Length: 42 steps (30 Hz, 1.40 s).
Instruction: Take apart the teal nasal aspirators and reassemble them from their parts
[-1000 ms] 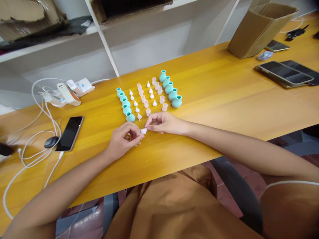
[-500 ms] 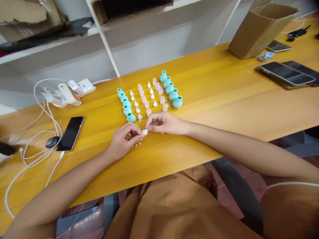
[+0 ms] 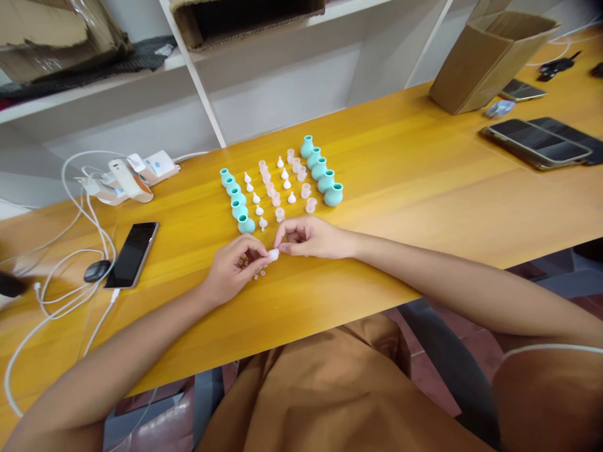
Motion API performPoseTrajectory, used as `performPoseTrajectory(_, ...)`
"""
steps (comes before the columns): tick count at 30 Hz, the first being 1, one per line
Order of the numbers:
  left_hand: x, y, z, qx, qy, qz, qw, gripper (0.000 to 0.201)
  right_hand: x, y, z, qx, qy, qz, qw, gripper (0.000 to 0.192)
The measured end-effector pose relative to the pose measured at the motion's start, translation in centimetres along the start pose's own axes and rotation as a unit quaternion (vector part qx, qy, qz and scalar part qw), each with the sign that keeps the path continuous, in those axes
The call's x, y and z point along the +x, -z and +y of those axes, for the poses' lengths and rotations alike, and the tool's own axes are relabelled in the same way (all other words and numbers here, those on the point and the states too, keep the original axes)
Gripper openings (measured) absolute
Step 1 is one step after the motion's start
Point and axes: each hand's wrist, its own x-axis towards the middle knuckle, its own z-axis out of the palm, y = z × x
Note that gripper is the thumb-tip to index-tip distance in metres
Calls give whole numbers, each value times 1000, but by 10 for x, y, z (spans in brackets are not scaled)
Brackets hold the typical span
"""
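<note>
Left hand [image 3: 227,269] and right hand [image 3: 320,238], grips narrow, pinch a small white piece [image 3: 273,255] between them. Beyond, two rows of turquoise pots [image 3: 334,196] stand on the bench [image 3: 400,163].

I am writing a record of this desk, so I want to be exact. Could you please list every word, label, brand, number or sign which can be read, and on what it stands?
Readable text: none.
Adapter: a faint bluish mark, too small and blurred to read.
Phone at left: dark screen, no text visible.
Vases: no text visible.
White piece in the left hand: no text visible.
</note>
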Motion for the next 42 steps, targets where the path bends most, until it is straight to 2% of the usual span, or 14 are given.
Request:
performPoseTrajectory(8, 2, 0, 3, -2, 13, -7, 1000, 18, 0, 1, 3, -18, -8, 1, 1000, 27)
performPoseTrajectory(20, 0, 0, 2, -6, 11, -27, 1000, 8, -3, 0, -2, -5, 3, -7, 1000, 19)
performPoseTrajectory(30, 0, -1, 0, -8, 7, -39, 999, 11, -4, 1, -3, -22, -1, -18, 1000, 17)
performPoseTrajectory(38, -3, 0, -2, 10, 17, -64, 998, 13, -4, 2, -6, -69, -10, -38, 997, 20)
performPoseTrajectory(42, -2, 1, 0, 4, 16, -58, 998, 17, -6, 10, -9, -129, -22, -43, 990, 17)
